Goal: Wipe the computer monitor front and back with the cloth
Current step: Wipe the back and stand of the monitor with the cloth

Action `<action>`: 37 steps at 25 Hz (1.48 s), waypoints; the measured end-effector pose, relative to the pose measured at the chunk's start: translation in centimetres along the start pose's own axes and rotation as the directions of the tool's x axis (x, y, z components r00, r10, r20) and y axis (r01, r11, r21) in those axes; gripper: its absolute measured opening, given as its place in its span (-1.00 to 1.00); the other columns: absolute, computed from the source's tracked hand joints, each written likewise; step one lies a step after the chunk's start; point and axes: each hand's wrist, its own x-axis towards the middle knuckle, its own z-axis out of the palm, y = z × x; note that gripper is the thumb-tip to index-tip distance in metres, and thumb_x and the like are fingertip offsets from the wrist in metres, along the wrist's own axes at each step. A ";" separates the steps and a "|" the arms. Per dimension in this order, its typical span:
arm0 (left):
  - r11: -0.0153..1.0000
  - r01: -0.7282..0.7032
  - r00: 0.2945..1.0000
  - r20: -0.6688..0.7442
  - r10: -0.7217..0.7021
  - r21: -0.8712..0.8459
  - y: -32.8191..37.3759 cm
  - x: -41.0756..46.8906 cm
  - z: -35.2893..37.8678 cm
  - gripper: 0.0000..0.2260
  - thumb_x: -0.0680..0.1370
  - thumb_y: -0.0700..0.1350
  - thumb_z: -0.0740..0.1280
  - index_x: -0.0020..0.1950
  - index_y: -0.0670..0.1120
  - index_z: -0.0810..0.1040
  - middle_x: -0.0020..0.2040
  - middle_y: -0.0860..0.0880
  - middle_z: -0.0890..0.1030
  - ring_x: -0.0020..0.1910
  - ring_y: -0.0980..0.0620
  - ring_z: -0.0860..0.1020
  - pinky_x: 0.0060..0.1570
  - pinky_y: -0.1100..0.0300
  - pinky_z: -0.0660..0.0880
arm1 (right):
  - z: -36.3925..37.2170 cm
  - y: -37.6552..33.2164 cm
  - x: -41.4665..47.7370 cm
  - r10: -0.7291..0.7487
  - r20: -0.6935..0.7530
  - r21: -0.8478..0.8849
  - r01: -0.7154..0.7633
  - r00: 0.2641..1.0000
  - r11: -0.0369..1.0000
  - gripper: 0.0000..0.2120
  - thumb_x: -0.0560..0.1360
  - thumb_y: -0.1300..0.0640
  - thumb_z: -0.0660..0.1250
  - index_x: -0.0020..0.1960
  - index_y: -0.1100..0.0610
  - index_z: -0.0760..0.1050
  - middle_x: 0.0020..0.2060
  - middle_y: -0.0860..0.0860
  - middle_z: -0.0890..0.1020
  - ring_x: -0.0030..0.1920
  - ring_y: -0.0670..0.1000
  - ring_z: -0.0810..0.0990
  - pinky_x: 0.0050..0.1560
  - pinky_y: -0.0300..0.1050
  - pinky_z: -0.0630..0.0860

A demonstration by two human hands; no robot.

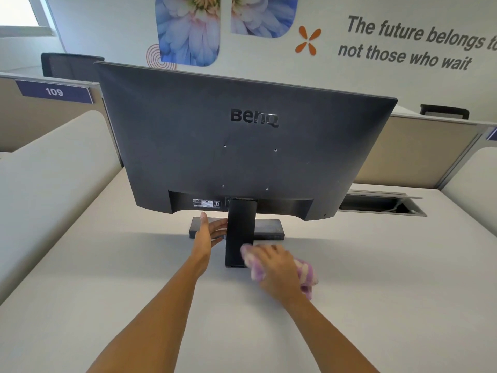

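Head view: right hand (279, 267) presses fluffy purple-white cloth (305, 273) against matte black stand (240, 232)

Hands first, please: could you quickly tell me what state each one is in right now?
Left hand: open, fingers spread against the monitor stand, holding nothing.
Right hand: closed on the purple-and-white cloth, pressed by the stand's lower end.

We are observing two bare forearms entering from the lower edge of the view. We are finding no sleeve reaching as far as the visible forearms. We are seeing the left hand (209, 232) uncovered. The right hand (277, 267) is showing motion blur, so we are not reporting on finer details.
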 end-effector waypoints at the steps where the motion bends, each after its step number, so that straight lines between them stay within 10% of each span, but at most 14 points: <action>1: 1.000 0.000 1.000 -0.004 0.000 -0.001 0.0 0.0 0.1 -0.40 0.63 0.13 -0.17 0.29 -0.21 0.49 0.25 -0.18 0.54 0.23 -0.16 0.50 0.36 0.00 0.33 | -0.8 0.0 0.7 0.245 -0.057 0.129 -0.236 0.968 0.963 -0.59 0.41 0.08 0.23 0.26 -0.11 0.36 0.01 -0.11 0.55 -0.05 0.01 0.53 -0.05 -0.13 0.49; 4: 1.000 -0.003 1.000 -0.015 0.003 0.007 -0.1 -0.2 0.2 -0.42 0.64 0.12 -0.15 0.30 -0.21 0.48 0.25 -0.18 0.54 0.24 -0.17 0.50 0.36 -0.01 0.33 | -1.6 -1.8 2.9 0.683 0.181 0.399 -0.687 0.708 0.607 -0.57 0.45 0.10 0.25 0.29 -0.16 0.34 0.10 -0.10 0.47 0.06 0.00 0.48 0.04 -0.11 0.46; 11: 0.999 -0.001 0.999 -0.049 0.002 0.034 -0.2 -0.1 0.4 -0.46 0.63 0.11 -0.12 0.32 -0.17 0.46 0.29 -0.16 0.51 0.25 -0.17 0.49 0.32 0.03 0.34 | 0.6 -7.2 3.4 0.858 0.343 0.374 -0.893 0.383 0.249 -0.45 0.50 -0.06 0.33 0.37 0.12 0.21 0.22 0.11 0.46 0.15 0.09 0.50 0.13 -0.11 0.51; 15: 1.000 -0.007 0.999 -0.036 0.008 0.023 -0.2 -0.4 0.4 -0.46 0.64 0.11 -0.13 0.31 -0.17 0.46 0.29 -0.16 0.51 0.26 -0.17 0.48 0.33 0.03 0.32 | -0.7 -5.6 2.7 0.834 0.442 0.429 -0.894 0.331 0.127 -0.61 0.53 -0.04 0.30 0.27 0.12 0.33 0.02 0.05 0.53 -0.05 0.00 0.52 -0.06 -0.20 0.46; 18: 1.000 -0.020 0.999 -0.027 0.020 0.020 -0.2 -0.3 0.2 -0.44 0.64 0.12 -0.13 0.29 -0.19 0.48 0.26 -0.16 0.54 0.23 -0.15 0.50 0.33 0.03 0.33 | -3.2 -5.3 4.4 0.850 0.287 0.625 -0.759 0.443 0.184 -0.76 0.57 -0.06 0.22 0.15 0.06 0.45 -0.06 0.00 0.58 -0.06 -0.02 0.54 -0.05 -0.23 0.45; 20: 1.000 -0.017 0.999 -0.028 0.017 0.016 -0.2 -0.4 0.2 -0.42 0.63 0.14 -0.14 0.30 -0.19 0.49 0.24 -0.16 0.56 0.20 -0.13 0.51 0.34 0.01 0.34 | -4.7 -5.6 6.3 0.763 0.037 0.631 -0.608 0.645 0.483 -0.83 0.55 -0.07 0.24 0.09 -0.05 0.49 -0.06 -0.10 0.57 -0.04 -0.05 0.54 -0.04 -0.23 0.45; 23: 1.000 -0.021 0.999 -0.037 0.022 0.001 -0.4 -0.5 0.2 -0.42 0.63 0.15 -0.13 0.23 -0.19 0.52 0.18 -0.17 0.58 0.13 -0.10 0.54 0.30 0.02 0.38 | -3.0 -4.9 8.1 0.207 -0.324 -0.032 -0.229 0.923 0.973 -0.55 0.33 0.02 0.51 0.19 0.01 0.53 0.02 -0.04 0.63 -0.04 0.04 0.60 -0.12 -0.10 0.56; 26: 1.000 0.000 0.999 -0.054 0.001 0.010 -0.2 -0.3 0.0 -0.47 0.63 0.13 -0.10 0.28 -0.18 0.47 0.17 -0.21 0.57 0.14 -0.15 0.53 0.25 0.00 0.41 | -0.5 -5.0 9.0 -0.122 -0.187 -0.303 0.061 0.975 0.951 -0.52 0.30 -0.06 0.55 0.18 0.01 0.57 0.05 0.00 0.65 0.00 0.06 0.62 -0.04 -0.07 0.58; 30: 1.000 -0.005 0.999 -0.033 0.006 0.031 -0.1 -0.1 -0.1 -0.47 0.63 0.14 -0.12 0.29 -0.14 0.47 0.18 -0.17 0.57 0.14 -0.13 0.54 0.24 0.02 0.41 | -1.0 -4.3 9.4 -0.189 -0.174 -0.430 0.098 0.966 0.898 -0.52 0.32 -0.10 0.52 0.20 0.00 0.57 0.07 0.00 0.65 -0.01 0.06 0.63 -0.03 -0.07 0.58; 37: 0.999 -0.001 1.000 -0.030 0.003 0.052 -0.1 0.3 0.1 -0.43 0.64 0.12 -0.14 0.28 -0.18 0.50 0.22 -0.17 0.56 0.18 -0.15 0.52 0.25 0.04 0.38 | -3.2 -1.7 8.5 0.204 -0.290 -0.371 -0.307 0.935 0.877 -0.44 0.07 0.04 0.68 0.04 0.08 0.64 -0.07 0.06 0.66 -0.21 0.07 0.60 -0.31 -0.13 0.56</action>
